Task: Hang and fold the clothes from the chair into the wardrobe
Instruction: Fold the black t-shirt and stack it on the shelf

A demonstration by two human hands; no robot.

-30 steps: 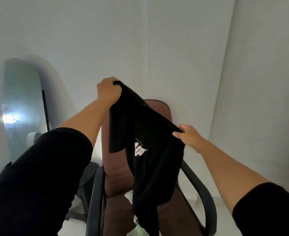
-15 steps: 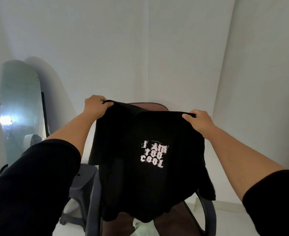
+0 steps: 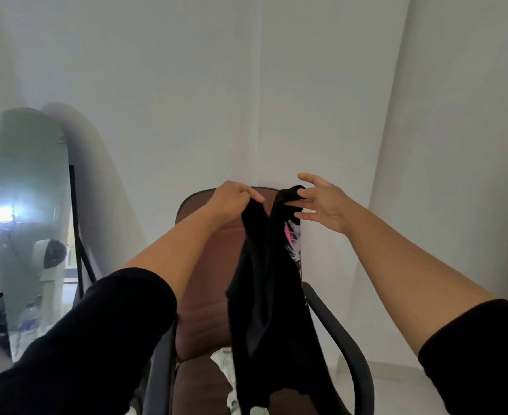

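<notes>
Hanging in the head view, a black T-shirt (image 3: 272,295) droops folded lengthwise in front of a brown office chair (image 3: 207,265), a sliver of pink-and-white print showing at its right edge. Left hand (image 3: 234,199) is closed, pinching one top corner; right hand (image 3: 321,202) has fingers spread, thumb and forefinger nipping the other corner. A mirror (image 3: 31,205) leans against the left wall.

Black sleeves (image 3: 103,339) pushed up past both elbows, forearms and hands bare.
</notes>
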